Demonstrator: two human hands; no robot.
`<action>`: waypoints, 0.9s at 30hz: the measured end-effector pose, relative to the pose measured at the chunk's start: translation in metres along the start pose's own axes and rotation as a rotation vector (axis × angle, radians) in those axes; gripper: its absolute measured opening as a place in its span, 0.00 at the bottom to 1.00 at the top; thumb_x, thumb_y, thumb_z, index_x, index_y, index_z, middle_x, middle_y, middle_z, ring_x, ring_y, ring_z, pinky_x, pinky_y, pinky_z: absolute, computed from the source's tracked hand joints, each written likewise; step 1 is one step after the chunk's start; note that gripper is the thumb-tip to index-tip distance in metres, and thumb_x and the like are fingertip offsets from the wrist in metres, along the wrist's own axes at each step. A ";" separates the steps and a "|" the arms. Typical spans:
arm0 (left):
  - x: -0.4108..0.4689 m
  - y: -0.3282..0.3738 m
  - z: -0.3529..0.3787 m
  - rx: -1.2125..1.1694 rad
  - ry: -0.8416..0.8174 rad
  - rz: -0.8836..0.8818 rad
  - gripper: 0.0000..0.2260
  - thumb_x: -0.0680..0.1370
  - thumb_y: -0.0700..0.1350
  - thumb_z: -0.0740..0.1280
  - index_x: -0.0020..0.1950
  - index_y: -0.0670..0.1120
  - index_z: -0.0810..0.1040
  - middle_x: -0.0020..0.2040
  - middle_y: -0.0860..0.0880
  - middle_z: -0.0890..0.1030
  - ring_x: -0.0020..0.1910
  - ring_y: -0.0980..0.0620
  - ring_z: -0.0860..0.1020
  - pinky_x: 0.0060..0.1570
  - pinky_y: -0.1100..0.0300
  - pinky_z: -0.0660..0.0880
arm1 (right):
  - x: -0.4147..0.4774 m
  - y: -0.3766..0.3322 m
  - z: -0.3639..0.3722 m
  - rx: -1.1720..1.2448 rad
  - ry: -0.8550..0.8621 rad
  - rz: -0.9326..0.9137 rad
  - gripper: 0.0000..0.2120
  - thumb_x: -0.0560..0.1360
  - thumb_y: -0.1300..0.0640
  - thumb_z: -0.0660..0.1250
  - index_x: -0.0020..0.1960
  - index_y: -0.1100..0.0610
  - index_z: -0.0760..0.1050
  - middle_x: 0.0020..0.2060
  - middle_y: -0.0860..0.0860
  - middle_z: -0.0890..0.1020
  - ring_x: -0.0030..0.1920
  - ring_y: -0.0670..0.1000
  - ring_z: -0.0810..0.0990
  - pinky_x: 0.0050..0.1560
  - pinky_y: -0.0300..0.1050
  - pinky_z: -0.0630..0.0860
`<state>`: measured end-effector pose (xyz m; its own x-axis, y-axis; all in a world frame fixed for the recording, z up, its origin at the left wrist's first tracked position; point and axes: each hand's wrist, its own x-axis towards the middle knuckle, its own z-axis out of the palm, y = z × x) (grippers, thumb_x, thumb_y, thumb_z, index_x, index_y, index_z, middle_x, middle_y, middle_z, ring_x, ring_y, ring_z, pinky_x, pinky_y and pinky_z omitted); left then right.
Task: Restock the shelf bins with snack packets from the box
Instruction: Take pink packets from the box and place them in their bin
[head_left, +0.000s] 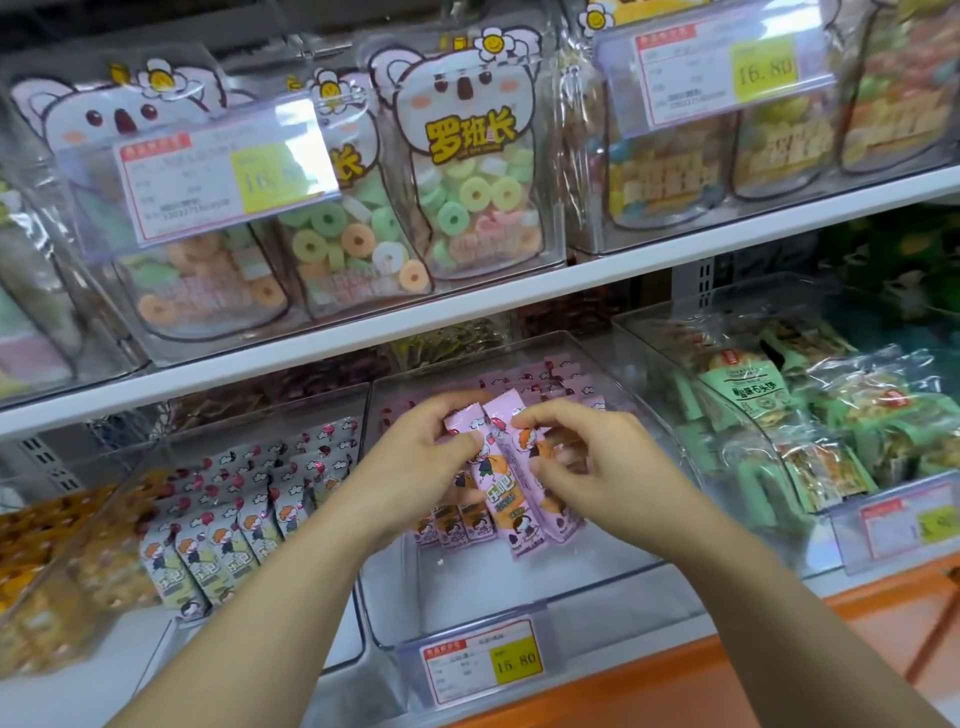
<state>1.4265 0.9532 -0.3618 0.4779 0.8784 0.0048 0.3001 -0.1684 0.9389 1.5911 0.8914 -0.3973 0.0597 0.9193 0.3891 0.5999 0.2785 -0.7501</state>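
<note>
Both hands reach into a clear plastic bin (467, 618) on the lower shelf. My left hand (415, 467) and my right hand (592, 462) each grip a bunch of pink snack packets (511, 483), held upright over the bin's middle. More pink packets (566, 384) stand in a row at the back of the bin, and a few stand under my left hand. The bin's front part shows a bare floor. The supply box is out of view.
A bin of grey-green packets (244, 514) stands to the left, a bin of green wrapped snacks (810, 431) to the right. The upper shelf (467, 312) holds koala candy bags (472, 156). A price tag (483, 665) hangs on the bin's front; an orange ledge (649, 680) runs below.
</note>
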 end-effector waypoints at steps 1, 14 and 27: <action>0.001 0.000 0.001 0.018 0.002 0.004 0.15 0.80 0.38 0.61 0.64 0.52 0.73 0.44 0.51 0.76 0.35 0.61 0.76 0.42 0.56 0.81 | 0.001 0.002 -0.001 -0.021 0.014 0.010 0.14 0.75 0.62 0.66 0.57 0.47 0.77 0.42 0.44 0.78 0.37 0.43 0.79 0.39 0.33 0.76; 0.033 -0.002 0.042 0.476 -0.059 0.195 0.11 0.77 0.47 0.68 0.58 0.53 0.74 0.45 0.54 0.82 0.39 0.49 0.81 0.38 0.57 0.77 | 0.003 0.017 -0.028 -0.185 0.221 0.001 0.21 0.72 0.61 0.71 0.63 0.47 0.74 0.53 0.45 0.81 0.52 0.43 0.79 0.55 0.44 0.77; 0.075 -0.023 0.088 0.784 -0.015 0.333 0.20 0.78 0.47 0.67 0.70 0.49 0.71 0.63 0.46 0.73 0.62 0.46 0.72 0.58 0.57 0.69 | 0.003 0.047 -0.045 -0.275 0.264 0.141 0.15 0.71 0.61 0.71 0.57 0.52 0.80 0.51 0.47 0.82 0.51 0.46 0.78 0.52 0.40 0.72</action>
<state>1.5280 0.9832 -0.4130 0.6518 0.7229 0.2291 0.6243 -0.6830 0.3792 1.6554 0.8952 -0.4074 0.3378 0.8304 0.4432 0.7603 0.0369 -0.6485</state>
